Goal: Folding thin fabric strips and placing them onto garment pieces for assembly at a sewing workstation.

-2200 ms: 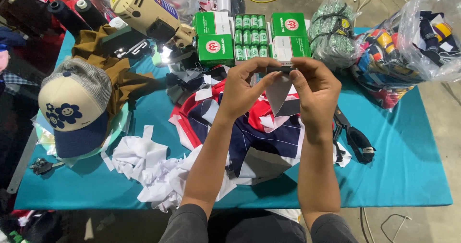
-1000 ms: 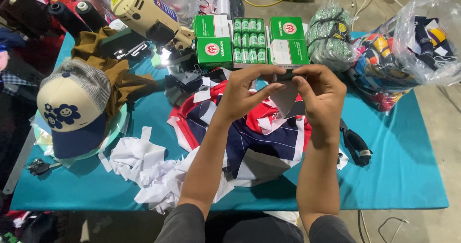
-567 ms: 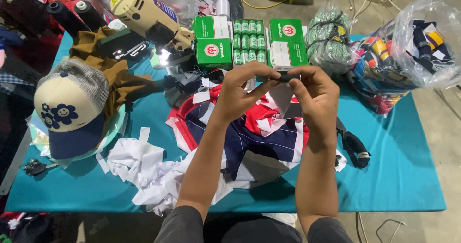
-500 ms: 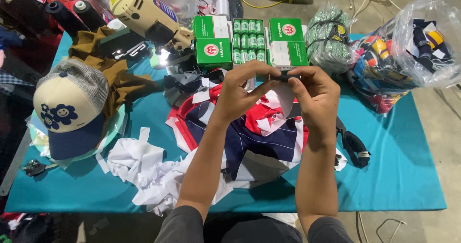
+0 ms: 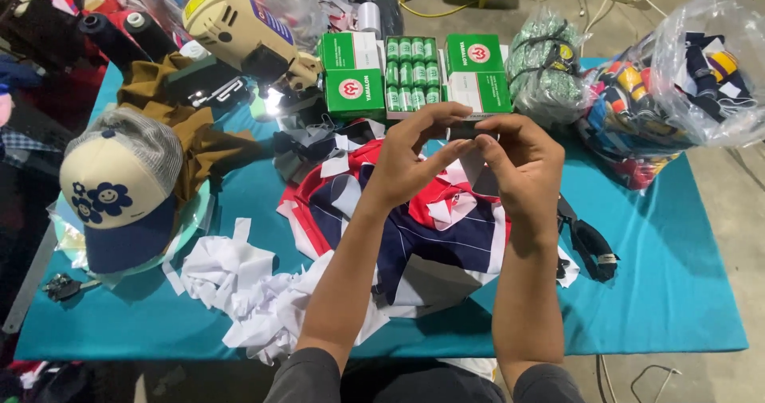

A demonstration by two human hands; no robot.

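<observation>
My left hand [image 5: 414, 160] and my right hand [image 5: 518, 164] are raised together over the table, fingertips meeting on a small flat dark piece [image 5: 470, 125] held between them. A light fabric or paper strip [image 5: 476, 168] hangs down from it between my hands. Under my hands lies a pile of red, navy and white cut fabric pieces [image 5: 430, 220] on the teal table cover [image 5: 669, 275].
Green and white boxes with rows of green thread spools [image 5: 410, 72] stand at the back. A tan power tool [image 5: 239, 28] lies back left, a cream and navy cap [image 5: 119, 204] at left, white scraps [image 5: 239, 283] in front, clear bags of fabric [image 5: 693, 76] at right.
My hands stay together on the small piece, with only slight finger movement. The camera view has shifted a little.
</observation>
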